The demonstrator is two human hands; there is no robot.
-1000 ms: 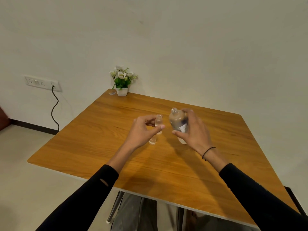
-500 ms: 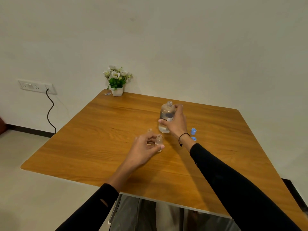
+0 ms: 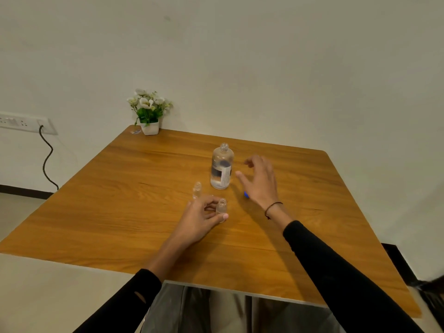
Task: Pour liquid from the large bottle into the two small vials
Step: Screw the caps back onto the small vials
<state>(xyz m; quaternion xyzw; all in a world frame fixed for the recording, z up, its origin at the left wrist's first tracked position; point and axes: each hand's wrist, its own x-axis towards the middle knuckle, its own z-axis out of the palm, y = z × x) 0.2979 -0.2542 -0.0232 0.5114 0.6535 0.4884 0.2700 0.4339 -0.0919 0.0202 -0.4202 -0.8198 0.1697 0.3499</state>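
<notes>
Soft, even indoor light with a warm cast; the wall (image 3: 264, 56) darkens toward the corners. Faint shadows lie on the table (image 3: 120, 200). Its edges bow from wide-angle distortion, and the right hand (image 3: 260, 181) is motion-blurred.

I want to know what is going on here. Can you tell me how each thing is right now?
large bottle: upright on the table, cap off, some clear liquid inside.
near vial: upright, open top, held by the left hand.
far vial: upright, open, nobody touching it.
right hand: open, beside the bottle, holding nothing.
blue cap: on the table, mostly hidden.
</notes>
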